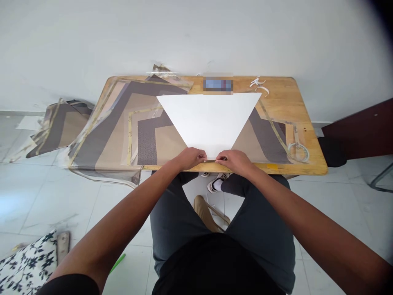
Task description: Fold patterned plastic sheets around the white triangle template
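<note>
A white sheet of paper [211, 121], folded into a downward-pointing triangle, lies on a small wooden table [307, 119]. Its wide edge faces the wall and its narrow tip is at the near table edge. My left hand [192, 157] and my right hand [235, 160] meet at that tip, fingers curled and pinching the paper's point from either side. Both forearms reach forward over my lap.
Brown and grey patterned sheets in clear plastic [123, 127] cover the table and hang off its left edge; more lie on the floor [58, 127]. A tape strip and ring [296, 149] sit at the right. White wall behind, dark furniture [359, 131] right, floral cloth [27, 262] lower left.
</note>
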`<state>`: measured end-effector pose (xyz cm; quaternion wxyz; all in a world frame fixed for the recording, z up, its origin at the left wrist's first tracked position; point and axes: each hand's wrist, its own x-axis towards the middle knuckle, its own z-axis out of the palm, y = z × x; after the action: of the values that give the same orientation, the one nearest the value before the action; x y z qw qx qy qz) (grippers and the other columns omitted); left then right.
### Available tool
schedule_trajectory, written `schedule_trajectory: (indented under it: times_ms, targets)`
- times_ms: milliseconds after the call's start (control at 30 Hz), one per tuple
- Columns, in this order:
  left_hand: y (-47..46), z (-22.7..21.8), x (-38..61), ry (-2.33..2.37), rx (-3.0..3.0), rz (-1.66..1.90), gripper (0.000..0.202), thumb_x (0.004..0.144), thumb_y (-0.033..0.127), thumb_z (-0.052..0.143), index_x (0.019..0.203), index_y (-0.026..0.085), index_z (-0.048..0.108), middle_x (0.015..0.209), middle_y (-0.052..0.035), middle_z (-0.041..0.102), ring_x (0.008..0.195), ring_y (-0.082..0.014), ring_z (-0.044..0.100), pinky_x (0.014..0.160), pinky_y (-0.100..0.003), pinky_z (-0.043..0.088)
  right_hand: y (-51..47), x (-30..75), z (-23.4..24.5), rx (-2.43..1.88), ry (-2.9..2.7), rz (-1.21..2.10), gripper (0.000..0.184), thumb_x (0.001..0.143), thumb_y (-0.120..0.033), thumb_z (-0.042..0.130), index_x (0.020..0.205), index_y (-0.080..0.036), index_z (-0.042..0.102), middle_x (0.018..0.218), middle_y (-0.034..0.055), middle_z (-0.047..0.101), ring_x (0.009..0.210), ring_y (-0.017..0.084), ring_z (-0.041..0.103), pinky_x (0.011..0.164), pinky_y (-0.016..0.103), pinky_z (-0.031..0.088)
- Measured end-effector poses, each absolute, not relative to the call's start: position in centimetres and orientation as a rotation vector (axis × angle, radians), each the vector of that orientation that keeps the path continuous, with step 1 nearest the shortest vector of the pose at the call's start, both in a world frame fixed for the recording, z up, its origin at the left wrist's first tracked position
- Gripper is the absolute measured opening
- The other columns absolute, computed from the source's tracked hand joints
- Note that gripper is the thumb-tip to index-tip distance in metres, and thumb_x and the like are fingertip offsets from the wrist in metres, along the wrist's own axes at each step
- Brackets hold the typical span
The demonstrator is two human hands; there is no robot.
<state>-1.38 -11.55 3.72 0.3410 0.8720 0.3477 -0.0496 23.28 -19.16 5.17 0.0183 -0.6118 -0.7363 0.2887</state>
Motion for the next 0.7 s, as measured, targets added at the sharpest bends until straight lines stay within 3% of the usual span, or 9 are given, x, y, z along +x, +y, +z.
schedule_trajectory:
  times_ms: [200, 467, 700]
  targets:
    - [-10.3, 4.3, -1.0, 0.869, 2.21, -0.212, 0.031, 0.104, 0.038, 0.052, 0.113, 0.022, 0.078, 0.112, -0.0054, 0.081, 0.095, -0.0215, 0.071, 0.079, -0.029, 0.045, -17.5, 23.7, 5.5, -1.947, -2.317, 0.986, 0.026, 0.1, -0.046, 0.063, 0.108, -0.033, 0.084, 0.104, 0.0005, 0.083, 0.093, 0.022, 0.071, 0.071, 0.029, 0.04]
    - [-8.8, 4.8, -0.5, 0.821, 2.135, -0.336, 0.039, 0.101, 0.045, 0.052, 0.116, 0.021, 0.077, 0.121, -0.0084, 0.079, 0.097, -0.0214, 0.069, 0.078, -0.028, 0.046, -16.6, 24.3, 4.9, -1.915, -2.267, 1.12, 0.03, 0.1, -0.049, 0.063, 0.109, -0.031, 0.084, 0.111, 0.0022, 0.083, 0.095, 0.022, 0.071, 0.074, 0.029, 0.042]
    - [-8.1, 4.8, -0.4, 0.794, 2.102, -0.359, 0.038, 0.1, 0.042, 0.051, 0.117, 0.021, 0.077, 0.116, -0.007, 0.08, 0.094, -0.0207, 0.07, 0.08, -0.03, 0.047, -16.1, 24.4, 4.7, -1.885, -2.248, 1.186, 0.027, 0.1, -0.045, 0.063, 0.107, -0.029, 0.084, 0.111, 0.001, 0.083, 0.095, 0.02, 0.071, 0.073, 0.029, 0.042]
